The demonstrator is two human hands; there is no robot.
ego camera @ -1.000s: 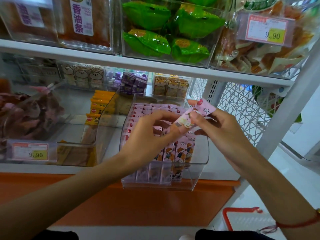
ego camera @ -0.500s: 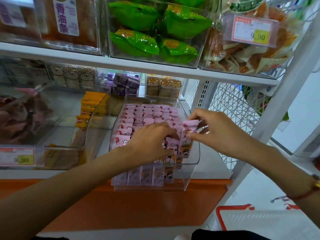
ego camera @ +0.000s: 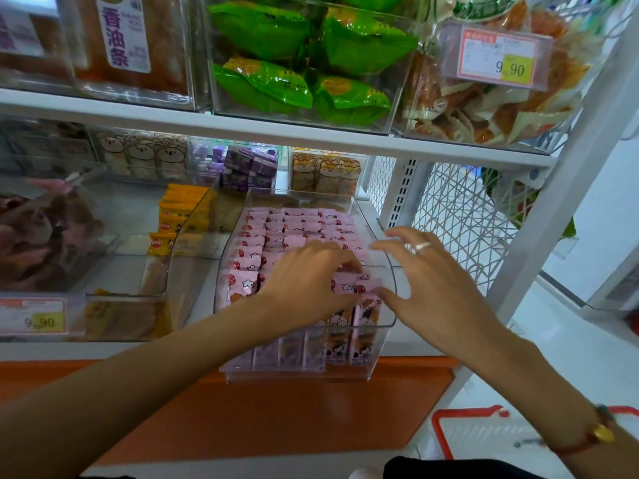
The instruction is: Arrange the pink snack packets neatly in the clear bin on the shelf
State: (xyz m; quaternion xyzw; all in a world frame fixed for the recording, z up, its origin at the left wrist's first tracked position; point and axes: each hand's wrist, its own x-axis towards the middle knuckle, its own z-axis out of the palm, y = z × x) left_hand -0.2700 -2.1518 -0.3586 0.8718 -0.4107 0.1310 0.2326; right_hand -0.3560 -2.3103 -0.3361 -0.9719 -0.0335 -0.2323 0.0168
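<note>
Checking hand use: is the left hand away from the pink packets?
No, the left hand rests on the pink packets inside the clear bin.

Bare forearms; silver ring (ego camera: 422, 246) and red bracelet (ego camera: 587, 440) on right.

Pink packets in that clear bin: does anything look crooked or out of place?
Nothing obvious. The pink packets stand in even rows inside the clear bin. Both hands, left and right, cover the front rows, so those can't be judged.
</note>
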